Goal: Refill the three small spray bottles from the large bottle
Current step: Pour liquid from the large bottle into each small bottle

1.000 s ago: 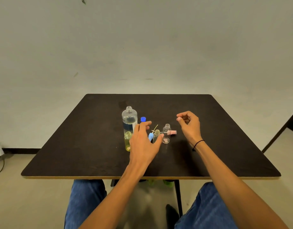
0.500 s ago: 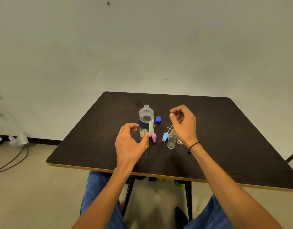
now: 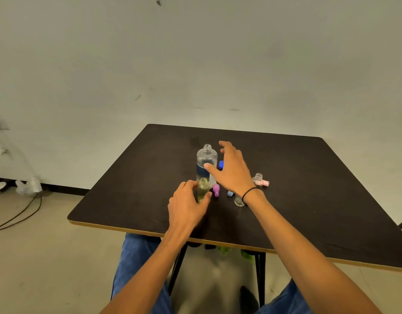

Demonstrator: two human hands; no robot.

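Observation:
The large clear bottle (image 3: 206, 158) stands uncapped near the middle of the dark table (image 3: 308, 189), with liquid in its lower part. Its blue cap (image 3: 221, 164) lies just to its right. My right hand (image 3: 234, 171) is spread open beside this bottle, thumb against its front. In front stands a small yellowish bottle (image 3: 203, 189) without a top, and my left hand (image 3: 186, 205) is wrapped around it. A purple spray top (image 3: 216, 190) and a light blue one (image 3: 229, 193) lie loose. One small clear bottle (image 3: 239, 201) is partly hidden by my wrist. Another (image 3: 258, 177) stands by a pink spray top (image 3: 264, 183).
The table's near edge (image 3: 127, 226) runs across above my knees. Cables and white litter (image 3: 28, 186) lie on the floor at the left by the wall. Black table legs (image 3: 260, 275) stand between my legs.
My right hand opened and moved from above the small bottles to the large bottle. My left hand closed around the yellowish bottle. The view swung to the left.

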